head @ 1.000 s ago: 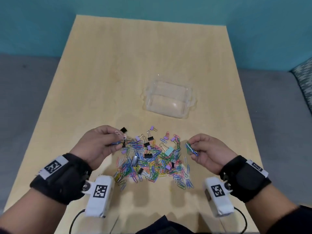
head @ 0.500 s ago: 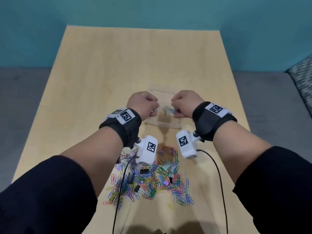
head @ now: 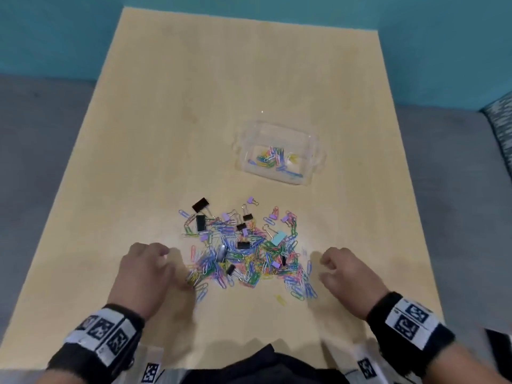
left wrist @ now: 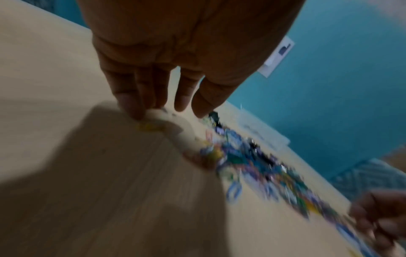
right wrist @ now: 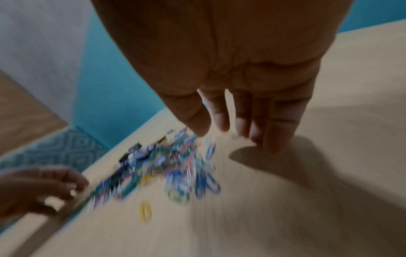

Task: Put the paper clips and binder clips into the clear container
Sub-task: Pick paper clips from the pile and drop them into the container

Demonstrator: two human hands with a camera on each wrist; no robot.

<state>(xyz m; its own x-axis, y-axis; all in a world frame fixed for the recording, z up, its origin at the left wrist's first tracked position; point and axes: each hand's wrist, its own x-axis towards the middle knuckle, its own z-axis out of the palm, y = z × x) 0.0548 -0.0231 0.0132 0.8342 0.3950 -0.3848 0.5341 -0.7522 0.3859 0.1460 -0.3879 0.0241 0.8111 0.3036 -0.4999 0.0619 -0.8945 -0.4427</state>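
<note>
Nearest the body, both hands sit low on the table (head: 171, 112), one on each flank of the pile (head: 243, 250). The left hand (head: 146, 275) is at the pile's left edge, its fingers (left wrist: 140, 97) hanging loosely bent and close together, tips at the tabletop, gripping nothing that shows; its thumb side looks to be touching the nearest paper clips, though blur makes that uncertain. The right hand (head: 349, 281) lies just beside the pile's right edge, fingers (right wrist: 279, 125) likewise relaxed, slightly parted and empty.

Between them the pile spreads wider than deep, so its long axis runs hand to hand; each hand has clips directly inward of its fingertips. The black binder clips (head: 200, 205) lie mostly on the far-left side, nearer the left hand.

Beyond the pile, well apart and towards the right, stands the container (head: 313, 151) with a few paper clips in it. It sits closer to the right hand's side, so that hand probably has the shorter carry.
</note>
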